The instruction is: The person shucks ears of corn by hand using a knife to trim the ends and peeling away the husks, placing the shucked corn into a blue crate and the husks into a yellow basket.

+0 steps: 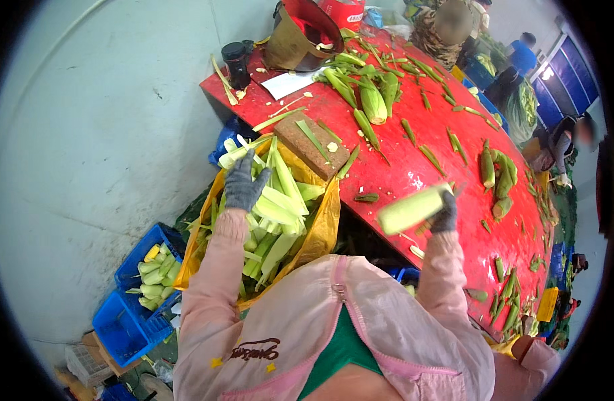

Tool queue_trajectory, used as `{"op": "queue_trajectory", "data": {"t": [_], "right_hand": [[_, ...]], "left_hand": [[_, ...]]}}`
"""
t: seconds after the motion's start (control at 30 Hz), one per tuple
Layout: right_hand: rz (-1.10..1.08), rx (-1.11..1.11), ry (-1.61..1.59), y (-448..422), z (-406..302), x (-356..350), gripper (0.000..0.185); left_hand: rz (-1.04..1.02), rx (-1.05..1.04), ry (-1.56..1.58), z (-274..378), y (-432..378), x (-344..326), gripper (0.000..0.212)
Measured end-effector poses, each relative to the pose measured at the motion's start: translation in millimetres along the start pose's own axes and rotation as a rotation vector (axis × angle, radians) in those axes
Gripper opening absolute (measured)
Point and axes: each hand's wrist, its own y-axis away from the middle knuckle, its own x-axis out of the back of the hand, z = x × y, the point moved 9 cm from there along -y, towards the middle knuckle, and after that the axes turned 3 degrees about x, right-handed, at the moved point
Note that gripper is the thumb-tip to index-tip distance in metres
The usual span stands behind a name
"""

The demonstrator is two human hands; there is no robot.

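Observation:
My right hand (444,213), in a grey glove, grips one end of a pale green ear of corn in thin husk (411,209) above the near edge of the red table (387,175). My left hand (244,183), gloved too, is over a yellow sack (324,225) full of stripped corn husks (282,205). Its fingers are spread against pale husk pieces (231,155); whether it grips them is unclear. A brown block (307,140) lies on the table beside the sack. Farther back rests an unpeeled ear of corn (373,103).
Blue crates (119,321) stand at lower left, one holding peeled ears (156,275). A bucket (299,40), a dark jar (235,65) and a white paper (292,85) are at the table's far left. Husk scraps litter the table. Other people work beyond it.

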Motion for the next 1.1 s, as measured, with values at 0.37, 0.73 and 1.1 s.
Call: {"op": "queue_trajectory", "data": {"t": [0.37, 0.73, 1.1], "right_hand": [[0.554, -0.231, 1.531, 195.8, -73.3, 335.3, 0.032], [0.919, -0.557, 1.817, 297.4, -63.3, 396.6, 0.053], [0.903, 0.026, 0.957, 29.2, -174.2, 314.0, 0.04]], "left_hand": [[-0.743, 0.137, -0.417, -23.6, 46.7, -157.6, 0.086], [-0.583, 0.41, -0.609, -122.1, 104.8, -123.6, 0.062], [-0.81, 0.372, -0.486, -101.8, 98.5, -212.0, 0.079]]}}
